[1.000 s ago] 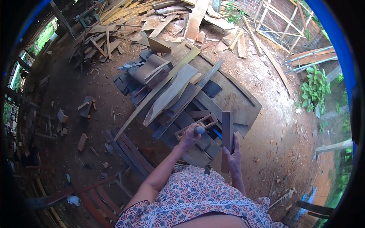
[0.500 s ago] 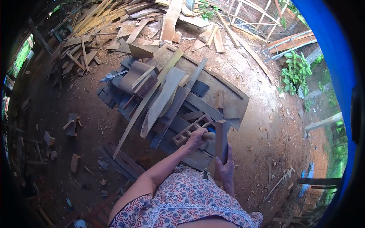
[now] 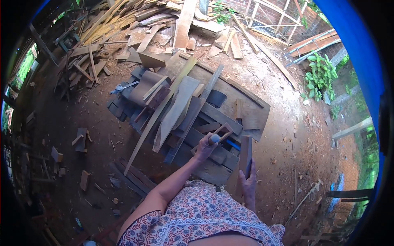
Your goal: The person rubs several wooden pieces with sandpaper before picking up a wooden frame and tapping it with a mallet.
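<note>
My left hand (image 3: 202, 149) is closed around a short round-ended handle (image 3: 214, 139); the rest of that tool cannot be made out. It is over the workbench near a small wooden frame (image 3: 223, 132) with openings in it. My right hand (image 3: 248, 183) grips a thick wooden block (image 3: 245, 153) from its right side, fingers partly hidden behind it. The block stands roughly upright at the bench's near right edge, apart from the left hand. A thin blue object (image 3: 233, 144) lies between the two.
Long boards (image 3: 176, 110) lie across the workbench (image 3: 256, 117), beside a dark roll (image 3: 216, 98) and a sanding belt (image 3: 148, 88). Timber piles (image 3: 184, 24) fill the far side. Offcuts (image 3: 84, 180) and wood chips litter the dirt floor. A leafy plant (image 3: 321, 76) grows at right.
My left hand has drawn back left and up from the block, its handle now turned with the round end toward me. The block and right hand have shifted slightly right and down.
</note>
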Tool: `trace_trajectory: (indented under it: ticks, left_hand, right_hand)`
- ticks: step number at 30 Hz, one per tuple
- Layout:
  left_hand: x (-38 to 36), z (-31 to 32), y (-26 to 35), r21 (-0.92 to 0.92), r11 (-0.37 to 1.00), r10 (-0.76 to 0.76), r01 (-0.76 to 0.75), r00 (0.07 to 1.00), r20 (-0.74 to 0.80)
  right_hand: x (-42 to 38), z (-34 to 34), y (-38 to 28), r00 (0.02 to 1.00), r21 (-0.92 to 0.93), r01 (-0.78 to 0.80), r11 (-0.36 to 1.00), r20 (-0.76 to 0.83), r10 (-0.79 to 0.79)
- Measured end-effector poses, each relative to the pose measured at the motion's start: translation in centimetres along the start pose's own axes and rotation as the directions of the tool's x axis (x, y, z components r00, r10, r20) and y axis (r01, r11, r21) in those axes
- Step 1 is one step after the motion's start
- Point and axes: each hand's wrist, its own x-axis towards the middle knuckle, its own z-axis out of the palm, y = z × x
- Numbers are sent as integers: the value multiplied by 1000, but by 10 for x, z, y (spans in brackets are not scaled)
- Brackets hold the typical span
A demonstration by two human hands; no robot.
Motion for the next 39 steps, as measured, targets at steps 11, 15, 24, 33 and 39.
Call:
trace_trajectory:
  ticks: [11, 15, 24, 33, 39]
  left_hand:
    - [1, 32, 12, 254, 964, 11, -79, 966, 260]
    - [0, 43, -1, 228, 962, 78, -148, 954, 288]
    - [-5, 46, 9, 293, 932, 142, -212, 960, 243]
    - [-5, -26, -14, 74, 991, -93, 110, 975, -200]
    - [-32, -53, 20, 152, 977, -105, 148, 961, -256]
  right_hand:
    - [14, 17, 8, 995, 20, 99, 995, 11, -99]
    - [12, 8, 24, 986, -109, 153, 982, 81, -144]
    - [-1, -8, 33, 994, -66, 52, 996, 94, -46]
    - [-3, -27, 50, 1000, -56, 23, 998, 8, -23]
    - [14, -16, 28, 998, -33, 43, 999, 48, -41]
